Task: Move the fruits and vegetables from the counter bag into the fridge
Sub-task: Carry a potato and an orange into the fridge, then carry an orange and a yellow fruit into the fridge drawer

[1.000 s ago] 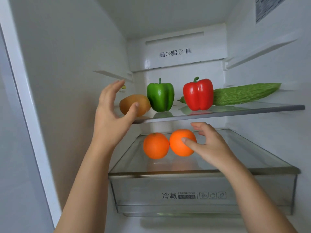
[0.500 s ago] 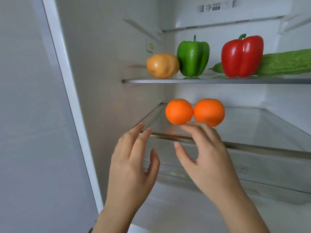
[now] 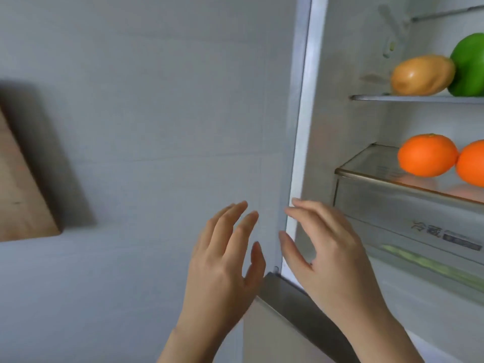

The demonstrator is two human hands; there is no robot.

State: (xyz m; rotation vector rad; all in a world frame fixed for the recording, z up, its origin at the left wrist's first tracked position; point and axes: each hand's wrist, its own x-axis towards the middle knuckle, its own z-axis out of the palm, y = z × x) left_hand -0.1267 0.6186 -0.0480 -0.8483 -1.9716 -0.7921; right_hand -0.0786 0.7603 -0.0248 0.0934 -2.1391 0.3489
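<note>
The open fridge fills the right side, its white left edge (image 3: 301, 127) running down the middle. A brownish potato (image 3: 421, 74) and a green pepper (image 3: 470, 66) sit on the upper glass shelf (image 3: 392, 97). Two oranges (image 3: 427, 155) (image 3: 472, 163) rest side by side on the glass lid of the clear drawer (image 3: 372, 203). My left hand (image 3: 222, 263) and my right hand (image 3: 330, 255) are both outside the fridge, low in front of its left edge, fingers spread and holding nothing. The counter bag is out of sight.
A grey tiled wall (image 3: 157, 127) takes up the left half. A wooden board (image 3: 23, 189) leans against it at the far left. The top edge of a lower fridge door (image 3: 301, 305) lies below my hands.
My view has swung left, away from the fridge interior. Both hands have pulled back out of the fridge and left, empty; the red pepper and bitter gourd have left the view.
</note>
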